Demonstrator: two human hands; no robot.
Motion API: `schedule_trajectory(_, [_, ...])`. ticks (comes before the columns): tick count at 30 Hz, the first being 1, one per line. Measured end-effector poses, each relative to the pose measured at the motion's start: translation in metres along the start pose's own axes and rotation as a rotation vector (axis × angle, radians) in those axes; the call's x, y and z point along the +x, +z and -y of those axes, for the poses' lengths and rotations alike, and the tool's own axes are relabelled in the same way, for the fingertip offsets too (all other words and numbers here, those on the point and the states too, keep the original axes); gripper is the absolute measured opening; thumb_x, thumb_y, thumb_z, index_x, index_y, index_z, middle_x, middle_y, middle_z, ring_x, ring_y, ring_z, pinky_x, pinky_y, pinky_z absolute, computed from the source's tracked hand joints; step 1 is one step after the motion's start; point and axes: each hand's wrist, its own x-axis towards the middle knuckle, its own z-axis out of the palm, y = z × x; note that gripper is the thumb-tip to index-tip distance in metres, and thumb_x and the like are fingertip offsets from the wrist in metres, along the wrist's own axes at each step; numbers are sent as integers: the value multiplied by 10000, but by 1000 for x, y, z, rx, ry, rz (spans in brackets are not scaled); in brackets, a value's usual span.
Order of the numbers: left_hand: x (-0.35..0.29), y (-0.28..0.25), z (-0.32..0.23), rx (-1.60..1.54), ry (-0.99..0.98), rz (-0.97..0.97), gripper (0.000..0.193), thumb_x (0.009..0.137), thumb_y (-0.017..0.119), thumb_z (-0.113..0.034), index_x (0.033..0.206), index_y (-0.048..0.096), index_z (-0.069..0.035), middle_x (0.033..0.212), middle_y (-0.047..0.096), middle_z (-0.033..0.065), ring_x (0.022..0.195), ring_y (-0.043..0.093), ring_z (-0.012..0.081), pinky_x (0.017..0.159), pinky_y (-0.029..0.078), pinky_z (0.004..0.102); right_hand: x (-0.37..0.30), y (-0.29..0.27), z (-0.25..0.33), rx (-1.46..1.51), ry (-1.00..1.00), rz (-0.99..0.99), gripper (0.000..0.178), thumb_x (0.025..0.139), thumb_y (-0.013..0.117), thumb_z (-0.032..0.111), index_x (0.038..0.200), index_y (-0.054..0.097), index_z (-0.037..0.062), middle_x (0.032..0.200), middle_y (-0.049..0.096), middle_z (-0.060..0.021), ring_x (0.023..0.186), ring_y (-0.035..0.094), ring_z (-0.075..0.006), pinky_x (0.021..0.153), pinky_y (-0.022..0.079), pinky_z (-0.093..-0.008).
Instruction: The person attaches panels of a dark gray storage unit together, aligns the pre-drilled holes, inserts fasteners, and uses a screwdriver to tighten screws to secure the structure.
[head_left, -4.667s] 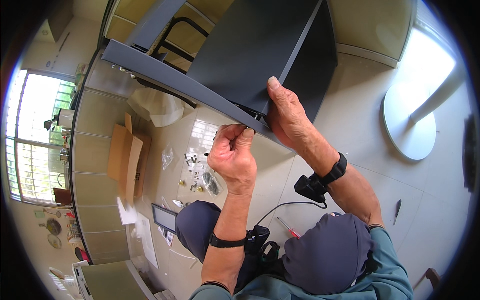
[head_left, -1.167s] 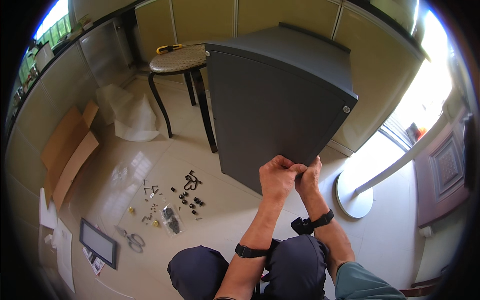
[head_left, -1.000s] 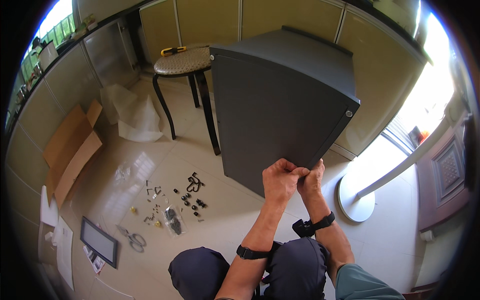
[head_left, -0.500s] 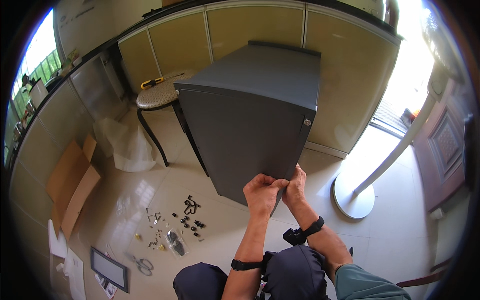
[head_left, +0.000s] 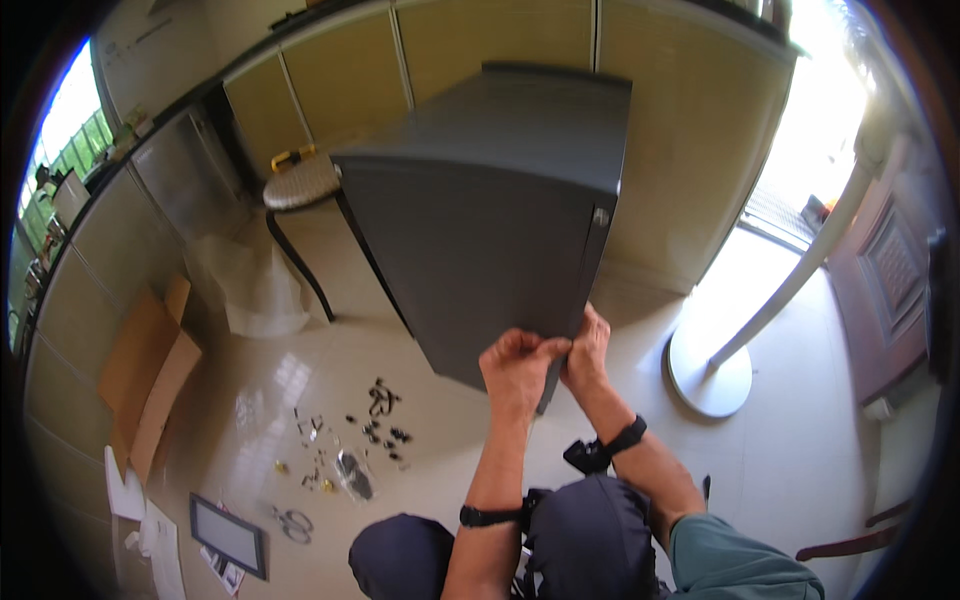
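Note:
A tall dark grey metal cabinet [head_left: 460,250] stands on the tiled floor before me, with a small silver round fitting [head_left: 600,216] near the upper right corner of its facing panel. Both hands meet low on the panel's right edge. My left hand [head_left: 515,368] lies against the panel, fingers curled and thumb and forefinger pinched together at the edge. Around the side of that edge is my right hand [head_left: 587,352], its fingers closed and its thumb close to the left one. Anything between the fingertips is too small or hidden to name.
Small screws, black parts and a plastic bag [head_left: 354,474] lie on the floor at left, near scissors [head_left: 293,525] and a grey-framed panel [head_left: 228,535]. A stool [head_left: 303,187], an opened cardboard box [head_left: 150,375] and a round white stand base [head_left: 708,378] surround the cabinet.
The view has shifted slightly, and the cabinet sits a little higher and further left in it. Both hands stay at the same edge, fingers still closed.

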Motion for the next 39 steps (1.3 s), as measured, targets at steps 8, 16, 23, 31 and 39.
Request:
schedule_trajectory(8, [6,-19,3,-24,24,153,111,767,758,15,805,653,15,757,672,45,665,597,89,645,491,217,-1,6,12,-28,29,35,354,933,387,228,651,393,14,587,419,-74,578,366,-131,531,347,-327])
schedule_trajectory(16, [16,-99,65,312,-243,85,145,859,624,-124,815,662,9,683,653,83,664,628,156,624,514,300,-6,19,14,251,139,-6,285,934,499,254,848,648,26,749,597,-29,697,572,-143,663,482,-277])
schedule_trajectory(23, [-53,-168,126,1300,-684,147,212,780,544,-104,929,664,-13,978,687,178,946,653,343,775,530,411,-7,24,19,182,158,-141,290,889,550,254,951,624,-19,886,635,-81,777,609,-181,709,540,-325])
schedule_trajectory(31, [-89,-240,144,1392,-1070,209,151,772,649,-149,846,663,-19,884,697,144,819,688,280,715,554,349,-8,18,22,73,139,-15,407,941,506,326,1206,484,18,1133,577,-132,1119,544,-282,972,475,-417])
schedule_trajectory(39, [-178,-202,180,780,-1691,723,653,833,550,-618,798,618,31,702,643,162,599,644,254,562,535,359,-10,22,24,106,152,-49,405,943,527,302,1233,474,23,1199,544,-128,1198,481,-287,1014,423,-430])
